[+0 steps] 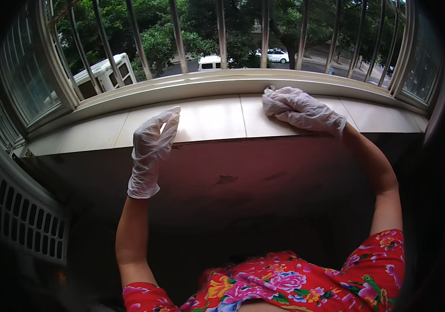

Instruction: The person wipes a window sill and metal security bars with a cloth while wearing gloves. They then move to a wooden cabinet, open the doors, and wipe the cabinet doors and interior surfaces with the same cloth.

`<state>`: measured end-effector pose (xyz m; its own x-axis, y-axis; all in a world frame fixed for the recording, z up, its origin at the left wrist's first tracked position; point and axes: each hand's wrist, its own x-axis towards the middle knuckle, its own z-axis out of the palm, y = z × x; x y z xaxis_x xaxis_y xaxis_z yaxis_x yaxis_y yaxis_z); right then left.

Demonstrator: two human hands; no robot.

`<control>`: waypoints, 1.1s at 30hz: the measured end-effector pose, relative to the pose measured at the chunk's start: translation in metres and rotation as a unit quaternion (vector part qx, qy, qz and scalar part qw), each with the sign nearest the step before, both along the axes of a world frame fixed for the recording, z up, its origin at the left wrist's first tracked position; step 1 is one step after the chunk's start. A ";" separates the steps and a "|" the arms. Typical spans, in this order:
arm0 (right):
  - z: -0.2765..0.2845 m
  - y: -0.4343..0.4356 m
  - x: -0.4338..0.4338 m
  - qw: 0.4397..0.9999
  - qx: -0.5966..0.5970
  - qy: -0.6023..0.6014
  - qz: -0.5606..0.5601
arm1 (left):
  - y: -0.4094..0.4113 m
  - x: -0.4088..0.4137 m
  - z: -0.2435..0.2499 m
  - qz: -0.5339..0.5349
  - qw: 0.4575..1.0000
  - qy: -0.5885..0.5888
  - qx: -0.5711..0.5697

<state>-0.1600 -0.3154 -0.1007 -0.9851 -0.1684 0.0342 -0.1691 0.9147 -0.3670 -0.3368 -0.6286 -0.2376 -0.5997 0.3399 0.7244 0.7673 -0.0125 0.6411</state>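
My left hand (150, 150), in a thin white glove, is raised at the front edge of the pale tiled windowsill (210, 117). Its thumb and fingers point towards the window, with a gap between them, and nothing shows in the grasp. Further right, my right hand (304, 109) wears a matching glove and presses down on the tiles, close to the window frame (222, 81). Its fingers bunch around a whitish cloth (270, 100), which is mostly covered by the hand and hard to tell from the glove.
Upright metal bars (221, 35) stand outside the window opening. Sliding glass panes (29, 78) sit at the left side. Below the sill is a dark reddish wall (226, 163) with a damaged patch. A slotted plastic panel (23, 206) stands at lower left.
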 end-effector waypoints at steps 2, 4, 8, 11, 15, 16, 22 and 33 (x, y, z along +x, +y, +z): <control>0.012 -0.044 -0.016 0.992 -0.072 -0.031 0.102 | -0.022 0.020 0.000 0.028 0.999 0.029 -0.006; 0.005 -0.067 -0.025 0.981 -0.114 -0.006 0.157 | -0.046 0.045 0.002 -0.008 0.996 -0.083 0.028; -0.012 -0.114 -0.057 0.963 -0.117 0.017 0.244 | -0.088 0.091 0.001 -0.006 0.982 -0.168 0.082; 0.004 -0.164 -0.044 0.954 -0.219 -0.076 0.192 | -0.104 0.152 -0.004 0.075 0.978 -0.177 0.084; -0.007 -0.157 -0.031 0.873 -0.431 -0.069 0.217 | -0.147 0.215 0.002 0.123 0.960 -0.250 0.031; -0.003 -0.156 -0.037 0.867 -0.429 -0.040 0.248 | -0.162 0.231 -0.006 0.135 0.959 -0.249 0.025; 0.029 -0.086 -0.058 0.943 -0.276 0.148 0.111 | -0.240 0.313 -0.089 0.233 0.908 -0.345 -0.053; -0.041 -0.158 -0.079 0.945 -0.267 0.134 0.133 | -0.319 0.384 -0.124 0.371 0.859 -0.227 -0.270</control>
<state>-0.2385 -0.4735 -0.1417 -0.8547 -0.2971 0.4258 -0.5187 0.5237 -0.6757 0.0472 -0.9472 -0.3620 -0.9756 -0.0447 0.2149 0.1046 0.7658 0.6345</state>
